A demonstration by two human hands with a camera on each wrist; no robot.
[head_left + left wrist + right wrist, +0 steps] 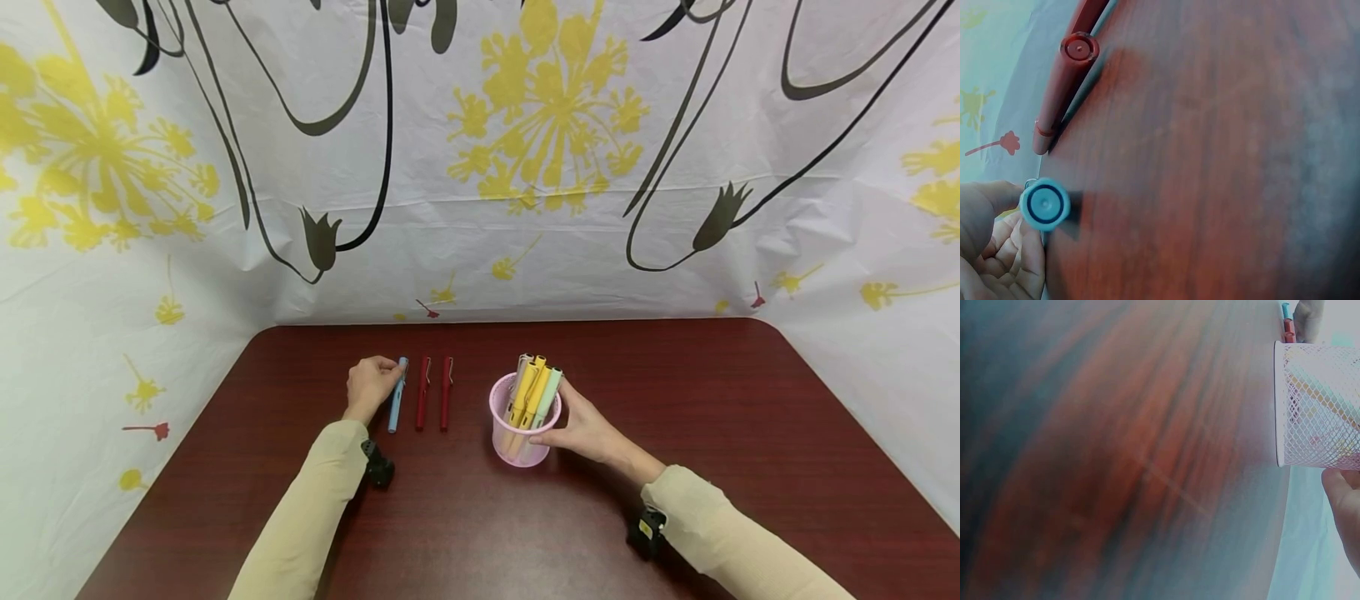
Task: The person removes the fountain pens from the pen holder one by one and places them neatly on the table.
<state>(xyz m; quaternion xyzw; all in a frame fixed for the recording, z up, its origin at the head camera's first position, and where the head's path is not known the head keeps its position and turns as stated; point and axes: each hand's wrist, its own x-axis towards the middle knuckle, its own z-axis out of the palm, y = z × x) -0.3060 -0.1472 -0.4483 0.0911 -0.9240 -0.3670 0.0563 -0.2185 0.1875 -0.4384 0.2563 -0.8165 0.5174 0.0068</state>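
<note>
My left hand (370, 385) pinches the capped end of a light blue pen (396, 406) lying on the table at left. In the left wrist view, thumb and fingers meet at the blue pen (1045, 204), its round end facing the camera. Two dark red pens (422, 400) lie parallel, just right of it. My right hand (594, 429) grips the side of a pink mesh pen cup (517, 455), thumb in front, other fingers largely hidden behind. Upright in the cup lean yellow pens (528, 398), a mint green pen (548, 397) and a pale grey pen (517, 385).
The dark reddish-brown table (480, 533) has rounded far corners. A white cloth (420, 167) with yellow and dark plant prints hangs behind and along both sides. Each wrist carries a small black camera (377, 465).
</note>
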